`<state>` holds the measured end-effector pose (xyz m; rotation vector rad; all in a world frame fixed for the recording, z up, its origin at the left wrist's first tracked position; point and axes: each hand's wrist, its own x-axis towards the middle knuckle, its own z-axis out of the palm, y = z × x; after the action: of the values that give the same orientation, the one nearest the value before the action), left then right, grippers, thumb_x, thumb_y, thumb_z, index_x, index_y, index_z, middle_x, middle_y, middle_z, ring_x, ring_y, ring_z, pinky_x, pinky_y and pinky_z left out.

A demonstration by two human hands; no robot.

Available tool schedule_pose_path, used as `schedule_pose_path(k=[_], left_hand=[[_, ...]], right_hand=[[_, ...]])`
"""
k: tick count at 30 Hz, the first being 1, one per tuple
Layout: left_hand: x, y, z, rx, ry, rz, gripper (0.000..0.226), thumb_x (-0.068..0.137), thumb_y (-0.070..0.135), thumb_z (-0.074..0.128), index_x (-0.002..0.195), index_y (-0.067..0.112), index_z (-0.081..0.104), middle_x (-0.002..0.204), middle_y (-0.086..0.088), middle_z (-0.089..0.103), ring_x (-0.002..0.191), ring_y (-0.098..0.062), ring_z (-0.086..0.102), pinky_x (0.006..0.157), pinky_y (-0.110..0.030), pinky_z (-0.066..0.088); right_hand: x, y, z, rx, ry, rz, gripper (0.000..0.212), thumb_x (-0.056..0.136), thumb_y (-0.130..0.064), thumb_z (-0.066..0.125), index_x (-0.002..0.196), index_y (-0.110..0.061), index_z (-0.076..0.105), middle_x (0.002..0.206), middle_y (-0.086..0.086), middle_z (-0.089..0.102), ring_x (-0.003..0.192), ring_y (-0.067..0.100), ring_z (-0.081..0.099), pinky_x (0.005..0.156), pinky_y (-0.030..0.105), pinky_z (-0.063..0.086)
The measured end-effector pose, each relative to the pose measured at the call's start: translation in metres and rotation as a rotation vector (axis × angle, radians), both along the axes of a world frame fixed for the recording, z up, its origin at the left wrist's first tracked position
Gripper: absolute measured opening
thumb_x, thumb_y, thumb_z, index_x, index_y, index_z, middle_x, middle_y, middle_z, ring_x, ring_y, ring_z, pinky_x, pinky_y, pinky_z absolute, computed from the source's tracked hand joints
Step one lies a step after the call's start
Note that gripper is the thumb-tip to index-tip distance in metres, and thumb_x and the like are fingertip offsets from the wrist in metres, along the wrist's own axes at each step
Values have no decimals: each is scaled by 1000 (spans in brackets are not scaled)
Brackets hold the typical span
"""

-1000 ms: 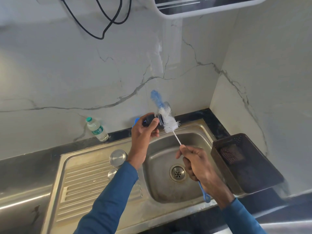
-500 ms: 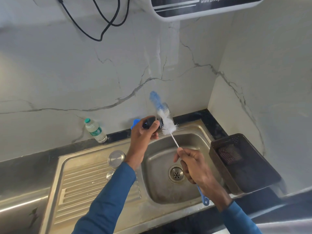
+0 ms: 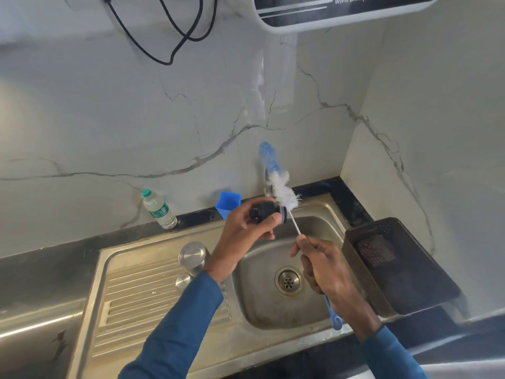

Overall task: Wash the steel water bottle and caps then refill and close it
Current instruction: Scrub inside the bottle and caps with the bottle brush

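We see the steel sink [image 3: 153,302] under both our hands, its basin toward the right end. The steel water bottle [image 3: 192,257] stands on the drainboard beside the basin's left rim. Our left hand [image 3: 243,228] grips the black cap [image 3: 269,212] above the basin's back edge. Our right hand [image 3: 325,266], nearer us, clasps the bottle brush [image 3: 284,191], its long axis slanting up-left past the cap's right side. Against half a second ago, the bristles have slid a little higher.
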<state>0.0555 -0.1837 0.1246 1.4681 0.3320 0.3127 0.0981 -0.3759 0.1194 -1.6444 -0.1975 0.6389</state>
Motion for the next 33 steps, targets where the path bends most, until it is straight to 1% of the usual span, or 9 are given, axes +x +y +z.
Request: schedule_pose_path(k=[8,12,17,20,23,26,28,30,33], left_hand=[[-1,18,-2,-128,-25,214,35,94,18,78,128,12,70,96,-2,78,77,-18,68,80,-31,62],[-5,13,0,-16,16,44,35,93,19,80,127,15,72,96,-1,76,81,-20,70,79,-34,63],[-7,-2,8,78,10,-85,41,89,12,84,128,21,73,116,-6,75,97,-21,75,75,-33,64],[-5,-2,11,136,5,-137,44,87,16,87,127,26,74,118,-1,73,103,-24,74,77,-37,64],[-3,-2,12,222,21,-130,53,78,20,95,126,25,72,116,3,76,97,-18,73,89,-37,62],[-3,-4,14,256,8,-93,54,74,16,97,122,22,73,114,5,77,105,-18,73,88,-28,61],[-3,-7,14,249,-20,-103,54,76,14,95,125,21,73,116,6,77,112,-15,72,91,-33,62],[-3,-10,13,258,-63,-116,57,80,13,92,132,19,70,123,4,76,120,-14,70,97,-39,61],[-4,-14,14,318,-135,-101,71,83,15,91,146,21,60,133,3,71,128,-19,66,96,-36,61]], right_hand=[[-8,0,-5,13,-4,57,40,112,-24,50,85,-1,69,52,1,29,38,7,20,36,18,19],[-6,2,-6,23,5,31,41,111,-26,50,86,-1,70,52,1,30,38,8,21,37,18,19],[4,4,-1,105,13,-73,46,108,-48,52,92,-15,81,53,0,40,39,9,26,39,19,22],[6,5,4,126,62,-73,47,100,-60,57,100,-21,83,67,4,66,39,9,27,40,20,21],[9,4,7,178,110,-12,42,102,-55,59,105,-19,79,100,5,81,42,9,24,39,20,19],[11,2,6,287,166,19,30,102,-44,64,107,-18,78,102,1,77,46,7,20,39,21,17],[13,1,4,336,177,31,24,100,-41,66,104,-21,79,86,4,53,49,7,19,38,18,20],[12,2,5,376,189,39,22,101,-39,66,105,-22,78,86,6,35,51,7,16,38,17,21],[10,3,8,408,232,17,22,103,-38,63,95,-26,80,88,4,44,52,7,17,40,18,18]])
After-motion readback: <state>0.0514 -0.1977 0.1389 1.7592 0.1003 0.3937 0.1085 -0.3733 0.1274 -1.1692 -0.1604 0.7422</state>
